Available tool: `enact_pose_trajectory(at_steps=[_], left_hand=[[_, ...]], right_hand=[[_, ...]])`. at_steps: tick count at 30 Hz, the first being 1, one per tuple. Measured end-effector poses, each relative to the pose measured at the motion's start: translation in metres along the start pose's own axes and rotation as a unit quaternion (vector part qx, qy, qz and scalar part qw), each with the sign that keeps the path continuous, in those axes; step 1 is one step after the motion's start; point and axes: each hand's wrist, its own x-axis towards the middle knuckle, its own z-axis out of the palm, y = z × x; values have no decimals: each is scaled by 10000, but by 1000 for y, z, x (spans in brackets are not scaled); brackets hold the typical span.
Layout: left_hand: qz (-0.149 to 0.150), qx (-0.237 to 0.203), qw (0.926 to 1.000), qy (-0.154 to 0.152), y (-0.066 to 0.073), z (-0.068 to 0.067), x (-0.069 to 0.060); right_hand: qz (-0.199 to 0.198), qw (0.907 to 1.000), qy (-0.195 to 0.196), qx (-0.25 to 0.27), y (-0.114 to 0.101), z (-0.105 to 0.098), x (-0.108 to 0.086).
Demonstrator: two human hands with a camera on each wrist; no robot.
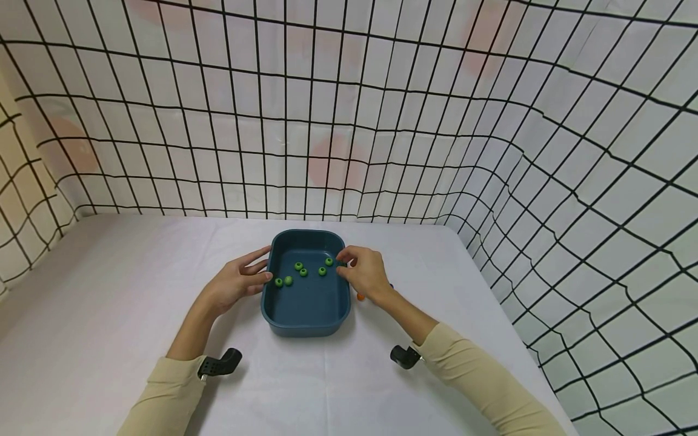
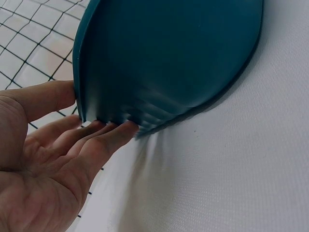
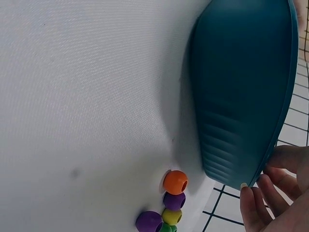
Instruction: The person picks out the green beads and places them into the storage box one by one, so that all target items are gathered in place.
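A dark blue rectangular plastic tray point(image 1: 305, 309) stands on the table in the head view, with several green beads point(image 1: 303, 272) lying on its floor. My left hand point(image 1: 233, 284) holds its left side, thumb at the rim and fingers spread against the outer wall point(image 2: 159, 58). At the opposite rim, my right hand point(image 1: 364, 271) pinches the tray's edge between thumb and fingers. Below the right hand, an orange bead point(image 3: 175, 182) lies beside purple, yellow and green beads on the cloth. In the head view that hand mostly covers this group.
White cloth point(image 1: 283, 387) covers the table. A black wire grid point(image 1: 338, 109) with white sheeting behind it rises along the back and both sides. Black wrist-worn devices point(image 1: 220, 363) stick out from each sleeve over the cloth.
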Motion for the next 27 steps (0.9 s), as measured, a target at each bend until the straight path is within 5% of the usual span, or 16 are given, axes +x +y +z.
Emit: enact_pose_trajectory(at_steps=[27], left_hand=[[30,-16,10000,-22,0,-1,0]], right_hand=[[108,9999,23,-62,6,-6,1]])
